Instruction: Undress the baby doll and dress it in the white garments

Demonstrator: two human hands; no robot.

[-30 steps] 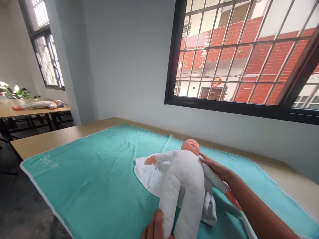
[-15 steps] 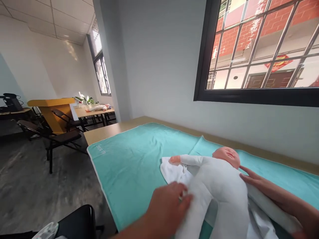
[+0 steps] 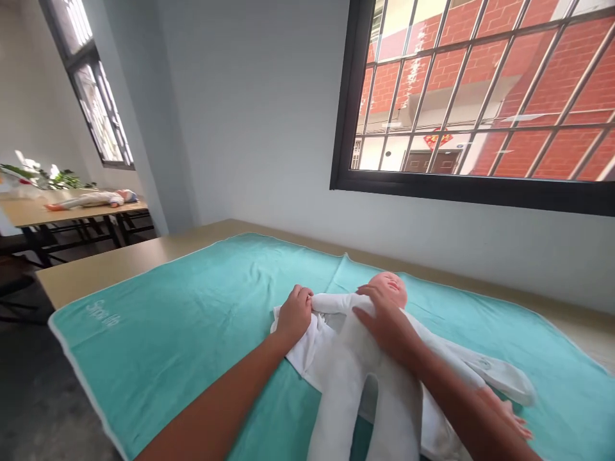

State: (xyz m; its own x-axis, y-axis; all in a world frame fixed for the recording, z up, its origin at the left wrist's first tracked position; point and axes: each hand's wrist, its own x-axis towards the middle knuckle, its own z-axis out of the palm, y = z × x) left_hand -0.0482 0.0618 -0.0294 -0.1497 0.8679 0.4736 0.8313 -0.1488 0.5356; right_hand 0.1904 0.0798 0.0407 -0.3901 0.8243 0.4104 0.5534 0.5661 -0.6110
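A baby doll (image 3: 350, 378) in a white suit lies face up on a white cloth (image 3: 300, 349), which is spread on a teal blanket (image 3: 192, 314). Its head (image 3: 390, 288) points toward the wall. My left hand (image 3: 294, 314) is closed around the doll's outstretched arm at the wrist. My right hand (image 3: 384, 320) lies flat on the doll's chest just below the head, fingers spread. The doll's other arm (image 3: 480, 371) stretches out to the right under my forearm.
The blanket covers a wooden table (image 3: 120, 262) set against a grey wall under a barred window (image 3: 480, 102). At the far left another table (image 3: 29, 211) carries a second doll (image 3: 91, 200) and a plant (image 3: 43, 179).
My left hand moved from the doll's hip up to its outstretched arm and closed on it. My right hand shifted from beside the shoulder onto the chest. The view swung back to the right.
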